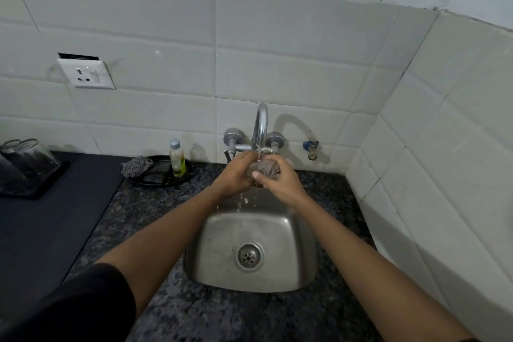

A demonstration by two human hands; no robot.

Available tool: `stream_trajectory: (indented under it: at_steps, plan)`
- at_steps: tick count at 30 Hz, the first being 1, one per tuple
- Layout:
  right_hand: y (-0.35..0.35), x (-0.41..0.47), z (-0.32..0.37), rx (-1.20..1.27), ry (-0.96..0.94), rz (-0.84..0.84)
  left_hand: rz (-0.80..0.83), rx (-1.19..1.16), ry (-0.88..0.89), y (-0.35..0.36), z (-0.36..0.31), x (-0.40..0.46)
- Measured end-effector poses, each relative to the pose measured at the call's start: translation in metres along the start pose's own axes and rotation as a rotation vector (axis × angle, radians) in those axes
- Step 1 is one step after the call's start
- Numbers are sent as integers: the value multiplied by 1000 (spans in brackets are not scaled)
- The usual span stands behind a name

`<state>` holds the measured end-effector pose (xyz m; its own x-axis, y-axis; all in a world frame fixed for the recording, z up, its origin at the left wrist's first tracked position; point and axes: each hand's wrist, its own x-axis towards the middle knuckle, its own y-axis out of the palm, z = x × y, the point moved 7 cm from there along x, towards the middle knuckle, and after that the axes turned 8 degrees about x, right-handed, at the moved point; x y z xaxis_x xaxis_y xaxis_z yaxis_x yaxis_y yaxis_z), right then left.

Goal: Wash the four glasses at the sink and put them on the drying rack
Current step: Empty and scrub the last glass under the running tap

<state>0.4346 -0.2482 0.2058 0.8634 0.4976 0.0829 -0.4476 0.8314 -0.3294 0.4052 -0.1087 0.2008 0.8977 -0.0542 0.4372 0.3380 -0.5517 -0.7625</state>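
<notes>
Nearest the camera, a black sleeve (69, 302) covers the left upper arm, and both bare forearms reach forward over the speckled granite counter (155, 311). Below the hands sits the steel sink (291, 233), its round drain (250, 255) almost straight under them, with drops of water falling from the hands into the basin. Now the hands themselves: the left hand (236, 172) curls around the near-left side of a clear drinking glass (265, 168), and the right hand (280, 180) wraps it from the right, thumb pressed across its front. Both hands are closed on that glass, touching each other around it. The glass is held up over the back of the sink, right under the spout. Just above the hands, the chrome tap (260, 125) runs a thin stream of water onto the glass. To the left of the hands, a small dish-soap bottle (177, 157) stands upright on a black tray (158, 179), with a steel-wool scrubber (136, 166) beside it. Far left of the hands, upturned glasses (30, 157) sit on a dark drying mat (36, 191); how many, I cannot tell. Behind everything rise white wall tiles, with a wall socket (86, 73) high to the left.
</notes>
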Motion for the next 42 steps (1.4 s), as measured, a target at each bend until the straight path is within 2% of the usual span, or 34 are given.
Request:
stream_trajectory:
  at_steps: [2,5,7,11,12,16,20,21,23,27,30,32,38,40,42]
  plan:
    - [2,1,-5,92,131,21,-12,-3,-12,1,-1,-1]
    - [-1,1,11,-182,-113,9,-27,-5,-92,3,5,-2]
    - [0,0,14,-218,-192,18,-31,-2,-141,2,9,0]
    - [-1,1,3,33,43,-12,-76,13,-159,0,13,2]
    - [-1,1,3,13,40,-23,-76,0,-167,0,13,3]
    - [0,-2,20,-244,-225,9,-68,-29,-188,2,15,1]
    - [0,-4,12,-68,-90,11,-45,-39,-229,5,20,2]
    - [0,-4,10,-72,-69,6,-36,-49,-236,7,21,2]
    - [1,-5,15,-186,-145,11,-46,-102,-265,8,19,-1]
    - [4,-9,27,-351,-296,60,2,-399,-440,17,24,-11]
    - [0,-8,28,-355,-314,28,201,-675,-567,35,30,-19]
    - [-2,-9,27,-361,-331,24,270,-896,-628,40,25,-25]
    - [3,-6,24,-380,-361,78,152,-1467,-834,46,29,-34]
    - [6,-4,22,-372,-352,77,74,-1523,-910,50,37,-34]
    - [8,0,20,-371,-324,78,37,-1449,-957,57,46,-32]
